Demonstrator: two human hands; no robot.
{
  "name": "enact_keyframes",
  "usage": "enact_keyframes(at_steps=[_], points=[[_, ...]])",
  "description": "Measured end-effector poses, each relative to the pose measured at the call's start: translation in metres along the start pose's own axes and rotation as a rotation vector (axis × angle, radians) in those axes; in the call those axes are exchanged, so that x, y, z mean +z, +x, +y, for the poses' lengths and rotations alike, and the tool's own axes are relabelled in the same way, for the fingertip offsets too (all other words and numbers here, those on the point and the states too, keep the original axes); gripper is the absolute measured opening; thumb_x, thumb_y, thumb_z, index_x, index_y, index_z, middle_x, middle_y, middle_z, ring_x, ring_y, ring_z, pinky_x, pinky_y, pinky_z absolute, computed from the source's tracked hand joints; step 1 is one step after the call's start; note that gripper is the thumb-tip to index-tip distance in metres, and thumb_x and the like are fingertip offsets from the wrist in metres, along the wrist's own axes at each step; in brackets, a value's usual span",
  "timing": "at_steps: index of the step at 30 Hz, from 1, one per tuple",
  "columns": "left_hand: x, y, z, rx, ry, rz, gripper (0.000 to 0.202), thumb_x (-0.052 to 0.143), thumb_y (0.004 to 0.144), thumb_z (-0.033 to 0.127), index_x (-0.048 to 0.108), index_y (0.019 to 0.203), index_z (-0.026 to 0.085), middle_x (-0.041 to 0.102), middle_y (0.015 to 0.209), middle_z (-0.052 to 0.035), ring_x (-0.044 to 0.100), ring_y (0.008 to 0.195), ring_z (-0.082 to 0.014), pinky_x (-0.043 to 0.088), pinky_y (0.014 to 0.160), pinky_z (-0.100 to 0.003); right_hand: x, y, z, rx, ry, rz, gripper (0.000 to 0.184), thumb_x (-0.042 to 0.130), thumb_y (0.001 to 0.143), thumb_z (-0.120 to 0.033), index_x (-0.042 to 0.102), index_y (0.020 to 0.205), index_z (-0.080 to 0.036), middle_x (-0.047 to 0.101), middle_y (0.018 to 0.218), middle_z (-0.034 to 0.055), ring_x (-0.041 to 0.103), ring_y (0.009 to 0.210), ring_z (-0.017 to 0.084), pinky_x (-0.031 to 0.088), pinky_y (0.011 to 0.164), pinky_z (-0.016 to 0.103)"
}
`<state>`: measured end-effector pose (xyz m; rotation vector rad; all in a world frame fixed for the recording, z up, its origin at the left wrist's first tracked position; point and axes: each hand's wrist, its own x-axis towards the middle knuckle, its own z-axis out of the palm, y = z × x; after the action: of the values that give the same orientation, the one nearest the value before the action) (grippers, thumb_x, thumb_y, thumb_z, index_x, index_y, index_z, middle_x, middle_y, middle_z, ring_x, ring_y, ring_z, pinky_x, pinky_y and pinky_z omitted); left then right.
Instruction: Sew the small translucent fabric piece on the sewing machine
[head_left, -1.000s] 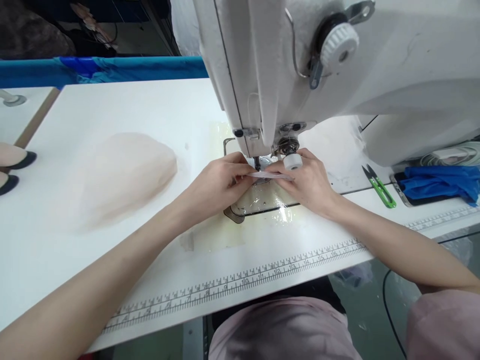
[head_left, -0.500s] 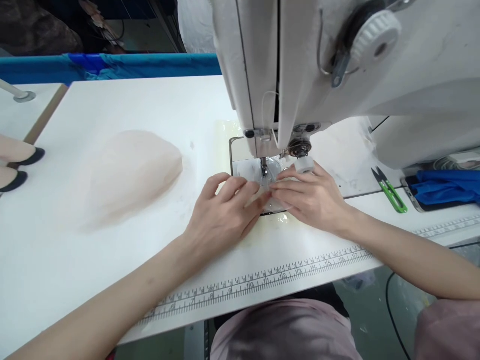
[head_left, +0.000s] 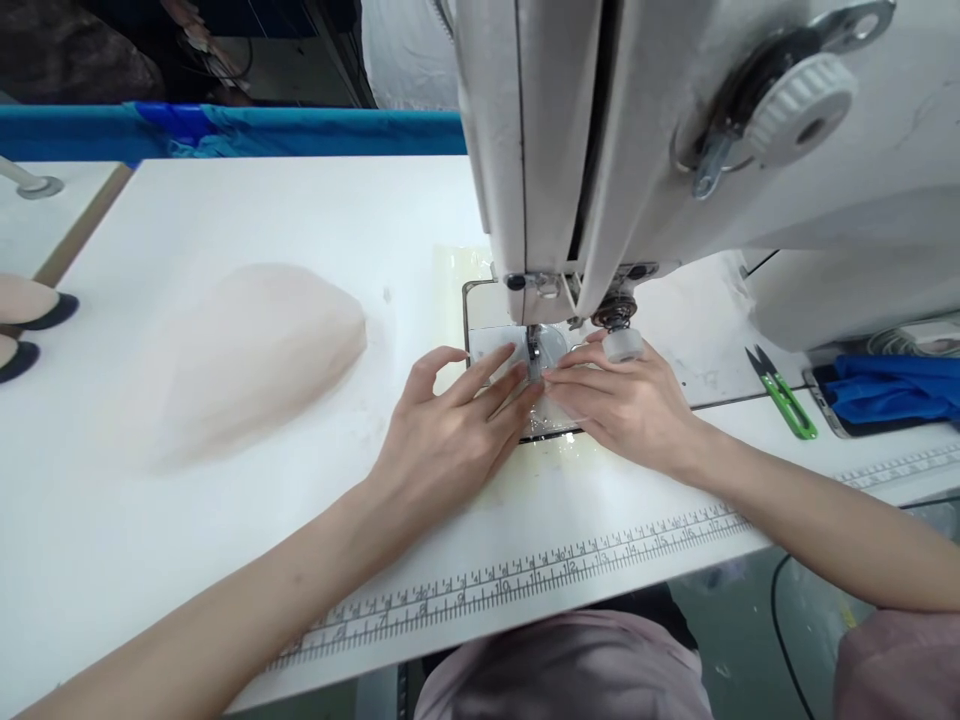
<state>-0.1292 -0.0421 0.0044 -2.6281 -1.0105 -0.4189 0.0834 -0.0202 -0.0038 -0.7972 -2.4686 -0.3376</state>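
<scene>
At the sewing machine (head_left: 555, 150), both my hands lie close to the presser foot (head_left: 533, 345) on the metal needle plate. My left hand (head_left: 457, 425) is left of the foot, its fingers stretched and spread, fingertips down on the plate area. From the right, my right hand (head_left: 622, 395) comes in with its fingers pressed together around a thin sheer fabric (head_left: 556, 412) beside the foot. That fabric is mostly hidden under the fingers, and its outline is hard to make out. The fingertips of both hands nearly meet just in front of the foot.
A pale, sheer, skin-coloured pile of fabric (head_left: 262, 360) rests on the white table (head_left: 337, 210) to the left. Green thread snips (head_left: 784, 395), a phone (head_left: 825, 398) and blue cloth (head_left: 896, 388) lie right. A printed ruler (head_left: 502, 588) follows the front edge. Dark-edged skin-coloured pieces (head_left: 34, 305) show far left.
The fingers of my left hand have straightened and spread from a more curled pose. My right hand stays almost in place. The view has shifted slightly, so the machine head appears farther right.
</scene>
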Motion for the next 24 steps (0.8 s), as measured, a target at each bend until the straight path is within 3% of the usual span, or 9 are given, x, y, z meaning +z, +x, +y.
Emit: enact_keyframes(at_steps=[9, 19, 24], points=[[0.01, 0.006, -0.011, -0.034, -0.028, 0.054, 0.026, 0.048, 0.095, 0.018, 0.062, 0.117, 0.022, 0.068, 0.118, -0.0054, 0.058, 0.119, -0.0265, 0.039, 0.093, -0.05, 0.006, 0.004, 0.007, 0.049, -0.06, -0.081, 0.02, 0.053, 0.092, -0.013, 0.071, 0.088, -0.021, 0.075, 0.091, -0.0002, 0.063, 0.087, 0.019, 0.044, 0.087, 0.038], [0.012, 0.003, -0.008, -0.009, 0.001, 0.177, 0.022, 0.052, 0.093, 0.015, 0.063, 0.111, 0.02, 0.072, 0.109, -0.0042, 0.065, 0.108, -0.0228, 0.038, 0.089, -0.045, 0.005, 0.0, 0.004, -0.018, -0.057, 0.001, 0.018, 0.053, 0.091, -0.011, 0.071, 0.092, -0.017, 0.074, 0.097, -0.0007, 0.061, 0.091, 0.016, 0.045, 0.09, 0.036], [0.013, 0.005, -0.009, -0.019, -0.005, 0.167, 0.022, 0.048, 0.095, 0.016, 0.063, 0.11, 0.021, 0.072, 0.11, -0.0034, 0.065, 0.107, -0.0208, 0.039, 0.093, -0.045, 0.006, 0.0, 0.004, -0.005, -0.067, -0.006, 0.018, 0.055, 0.09, -0.012, 0.072, 0.092, -0.017, 0.075, 0.094, -0.0026, 0.062, 0.088, 0.016, 0.045, 0.092, 0.035]])
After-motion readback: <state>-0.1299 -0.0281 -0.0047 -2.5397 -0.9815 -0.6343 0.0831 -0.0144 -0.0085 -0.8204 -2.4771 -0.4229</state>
